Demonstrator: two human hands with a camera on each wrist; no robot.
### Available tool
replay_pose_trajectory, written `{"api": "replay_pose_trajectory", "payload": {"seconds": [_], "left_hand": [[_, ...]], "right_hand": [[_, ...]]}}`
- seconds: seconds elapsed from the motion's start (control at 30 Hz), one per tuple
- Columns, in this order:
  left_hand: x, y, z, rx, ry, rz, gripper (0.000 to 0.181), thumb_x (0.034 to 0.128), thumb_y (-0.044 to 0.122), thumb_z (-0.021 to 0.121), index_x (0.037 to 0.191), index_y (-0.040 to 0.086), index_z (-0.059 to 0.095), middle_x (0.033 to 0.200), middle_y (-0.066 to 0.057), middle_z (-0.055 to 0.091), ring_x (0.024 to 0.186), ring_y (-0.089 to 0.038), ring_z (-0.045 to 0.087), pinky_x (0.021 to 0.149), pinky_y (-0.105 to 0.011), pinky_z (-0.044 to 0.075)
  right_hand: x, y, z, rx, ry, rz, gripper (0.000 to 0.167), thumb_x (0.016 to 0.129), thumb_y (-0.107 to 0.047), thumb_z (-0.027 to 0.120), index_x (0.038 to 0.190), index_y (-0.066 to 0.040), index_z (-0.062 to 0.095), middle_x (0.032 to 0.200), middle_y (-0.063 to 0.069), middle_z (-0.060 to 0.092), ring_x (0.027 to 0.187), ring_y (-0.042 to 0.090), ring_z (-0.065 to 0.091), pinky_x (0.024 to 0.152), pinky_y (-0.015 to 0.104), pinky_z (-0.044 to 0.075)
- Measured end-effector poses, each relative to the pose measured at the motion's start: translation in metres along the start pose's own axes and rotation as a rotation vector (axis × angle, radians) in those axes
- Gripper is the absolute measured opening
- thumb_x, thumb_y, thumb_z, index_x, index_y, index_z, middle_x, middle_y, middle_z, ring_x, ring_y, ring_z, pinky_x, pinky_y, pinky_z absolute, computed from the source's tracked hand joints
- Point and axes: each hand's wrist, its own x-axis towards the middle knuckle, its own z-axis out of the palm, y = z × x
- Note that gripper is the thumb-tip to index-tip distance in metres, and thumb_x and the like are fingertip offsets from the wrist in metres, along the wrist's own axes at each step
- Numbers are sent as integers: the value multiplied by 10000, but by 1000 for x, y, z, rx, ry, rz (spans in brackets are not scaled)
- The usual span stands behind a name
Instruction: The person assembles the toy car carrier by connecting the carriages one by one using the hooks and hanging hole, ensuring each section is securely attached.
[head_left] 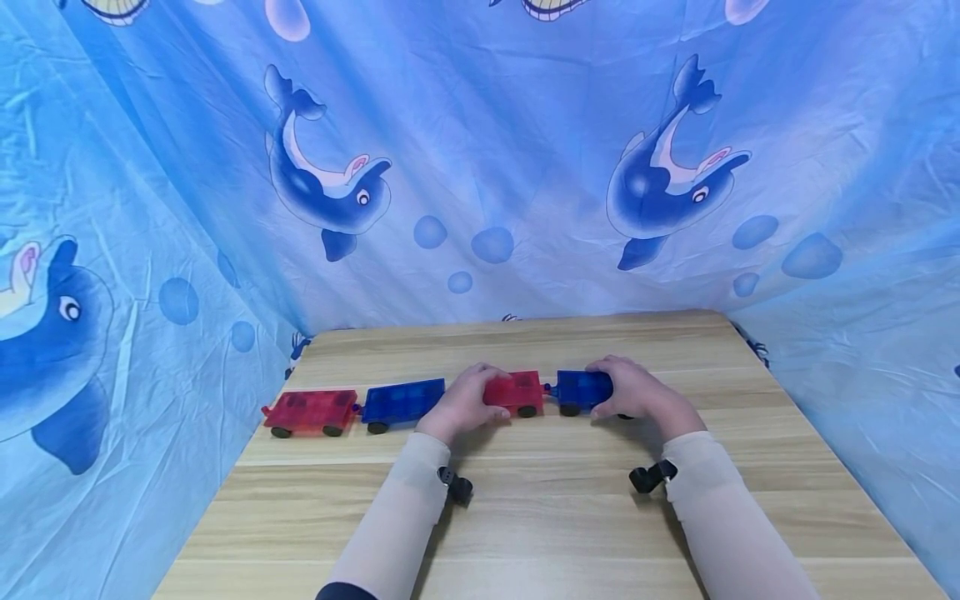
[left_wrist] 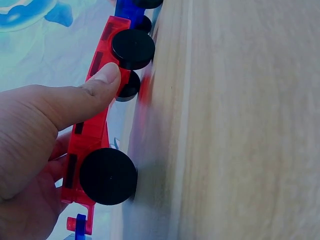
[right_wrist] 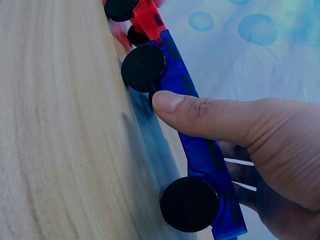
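Note:
Magnetic-tile-like toy train cars with black wheels stand in a row on the table. My left hand [head_left: 467,402] grips a translucent red car [left_wrist: 91,135], thumb on its near side and fingers behind. Its left-end red hook meets a small blue piece [left_wrist: 80,227]. My right hand [head_left: 633,390] grips a translucent blue car [right_wrist: 200,150] at the row's right end, thumb on the near side. A small connector sits between these two cars. Further left stand another blue car [head_left: 401,402], partly behind my left hand, and another red car [head_left: 313,412] with a hook at its left end.
The wood-grain table [head_left: 555,517] ends behind the cars at a blue curtain [head_left: 480,167] printed with dolphins, which also hangs at both sides. A small black camera [head_left: 455,485] is strapped to the left wrist and another camera [head_left: 652,477] to the right.

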Motion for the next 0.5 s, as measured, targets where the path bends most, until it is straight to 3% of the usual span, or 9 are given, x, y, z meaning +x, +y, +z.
{"api": "replay_pose_trajectory", "payload": {"seconds": [0.37,0.5], "left_hand": [[1,-1,0,-26,6,10,669,803,310,942,1400,231,652,1382,27,591,1241,-214,564,1028,-436,528],[1,0,-1,-36,16,32,674,804,345,939,1403,230,652,1422,22,573,1249,-219,548,999,-443,540]], "right_hand": [[-1,-4,0,-8,0,7,922,738,-355,976,1501,-67,547,1428,202,570,1309,452,521,1055,653,443],[-3,-5,-3,-8,13,15,958,760,-406,954,1541,-76,510,1520,241,498,1405,487,430,1114,693,357]]}}
